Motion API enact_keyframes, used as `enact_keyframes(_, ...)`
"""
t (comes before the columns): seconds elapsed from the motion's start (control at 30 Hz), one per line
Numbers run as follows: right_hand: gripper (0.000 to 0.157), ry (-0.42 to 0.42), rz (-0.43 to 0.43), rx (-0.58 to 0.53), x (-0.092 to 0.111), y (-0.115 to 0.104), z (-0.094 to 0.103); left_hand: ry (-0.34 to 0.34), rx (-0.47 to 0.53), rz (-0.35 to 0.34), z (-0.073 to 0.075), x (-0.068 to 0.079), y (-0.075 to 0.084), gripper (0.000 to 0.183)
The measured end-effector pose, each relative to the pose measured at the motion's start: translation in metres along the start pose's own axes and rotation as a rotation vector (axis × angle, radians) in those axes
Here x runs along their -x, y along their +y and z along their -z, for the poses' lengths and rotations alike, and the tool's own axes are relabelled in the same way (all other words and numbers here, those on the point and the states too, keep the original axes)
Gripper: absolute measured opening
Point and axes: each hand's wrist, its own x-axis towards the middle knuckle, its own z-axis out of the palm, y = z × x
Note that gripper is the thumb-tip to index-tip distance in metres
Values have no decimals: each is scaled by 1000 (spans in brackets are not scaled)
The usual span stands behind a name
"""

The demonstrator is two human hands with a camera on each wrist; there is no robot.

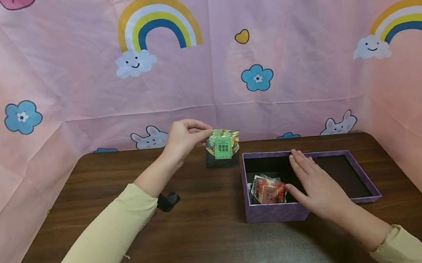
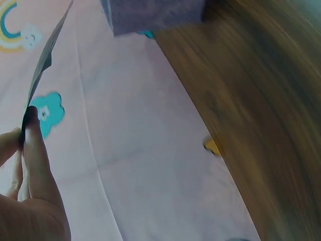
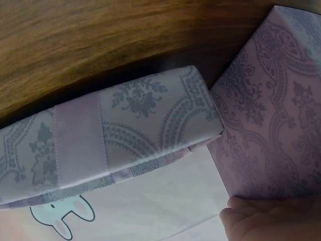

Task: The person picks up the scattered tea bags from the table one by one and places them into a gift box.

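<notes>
A flat green and black tea sachet [image 1: 223, 148] hangs upright above the table, its printed label facing me. My left hand [image 1: 187, 135] pinches it by the upper left edge; the left wrist view has the sachet [image 2: 44, 63] nearly edge-on between thumb and fingers. Left of the purple box's near wall [image 1: 275, 212] there is wood tabletop. Inside the box, at its left end, lie a red tea sachet [image 1: 268, 190] and other packets partly beneath it. My right hand [image 1: 318, 183] rests across the box's right side, fingers fairly straight; only part of this hand [image 3: 276, 221] shows in the right wrist view.
The shallow purple patterned lid [image 1: 360, 172] lies, dark inside up, right of the box. A small black object [image 1: 168, 201] is by my left forearm, partly hidden. Pink printed cloth [image 1: 223, 79] hangs behind the brown wooden table [image 1: 197, 253].
</notes>
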Motion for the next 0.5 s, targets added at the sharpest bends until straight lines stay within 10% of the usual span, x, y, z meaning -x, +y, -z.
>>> enact_keyframes(0.5,79,-7,-7,8,-1,2,-1,-116,-58,-62,-81,-5,0,10)
